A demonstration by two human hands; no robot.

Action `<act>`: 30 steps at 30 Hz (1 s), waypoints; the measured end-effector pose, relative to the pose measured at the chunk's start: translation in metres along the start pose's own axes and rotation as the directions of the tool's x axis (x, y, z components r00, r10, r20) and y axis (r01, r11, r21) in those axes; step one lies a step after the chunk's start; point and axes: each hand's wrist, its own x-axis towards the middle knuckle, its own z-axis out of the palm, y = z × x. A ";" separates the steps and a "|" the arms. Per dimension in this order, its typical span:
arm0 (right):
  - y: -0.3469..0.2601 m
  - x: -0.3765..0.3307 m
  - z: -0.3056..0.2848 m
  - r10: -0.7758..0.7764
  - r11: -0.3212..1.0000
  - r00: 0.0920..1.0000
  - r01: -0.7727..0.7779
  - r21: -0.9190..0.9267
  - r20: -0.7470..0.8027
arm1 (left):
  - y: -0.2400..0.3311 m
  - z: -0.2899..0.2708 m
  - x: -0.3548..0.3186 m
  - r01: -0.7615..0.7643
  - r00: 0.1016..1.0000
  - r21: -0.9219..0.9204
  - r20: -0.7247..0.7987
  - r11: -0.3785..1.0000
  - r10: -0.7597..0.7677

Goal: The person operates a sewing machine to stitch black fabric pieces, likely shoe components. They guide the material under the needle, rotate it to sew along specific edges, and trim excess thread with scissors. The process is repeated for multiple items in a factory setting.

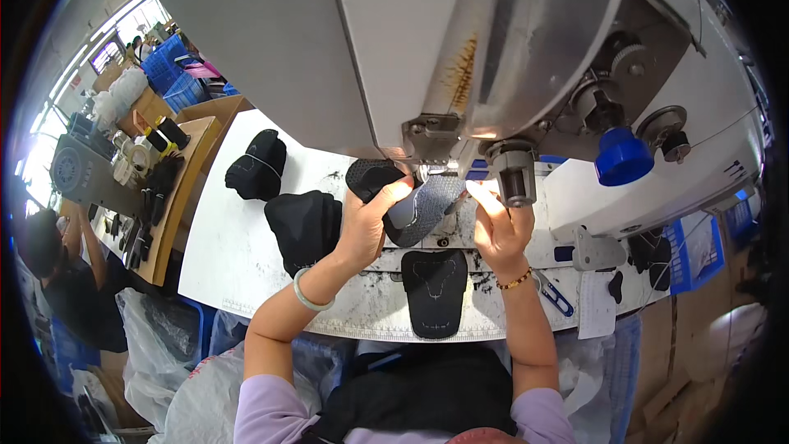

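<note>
A dark grey and black mesh shoe upper (436,207) is curved under the needle area of a white sewing machine (271,41). My left hand (366,226) grips its left side, thumb on top and fingers underneath. At its right edge my right hand (503,234) pinches with thumb and index finger, close to the presser foot. A black tongue-shaped piece (434,296) with a light stitched outline lies flat on the table in front of me. Left of my left hand are a stack of black pieces (304,226) and a tied black bundle (257,164).
Blue-handled thread snips (556,299) and a paper slip (597,304) lie right of my right wrist. A blue thumb knob (622,156) juts from the machine head. A blue crate (694,251) stands at the right. Another person (74,279) works at a machine on the left.
</note>
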 end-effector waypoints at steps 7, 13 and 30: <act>-0.003 -0.001 0.001 -0.006 1.000 1.000 0.007 0.018 -0.008 | -0.017 0.013 -0.008 -0.151 0.976 0.029 -0.152 0.988 0.154; -0.009 -0.009 0.005 0.025 0.994 1.000 -0.024 0.109 -0.013 | -0.024 0.042 -0.016 -0.400 0.865 0.215 -0.232 0.891 0.445; -0.023 0.006 0.004 -0.124 0.962 0.989 0.101 0.254 0.076 | 0.000 -0.036 -0.025 -0.654 0.417 0.682 0.687 -0.329 0.596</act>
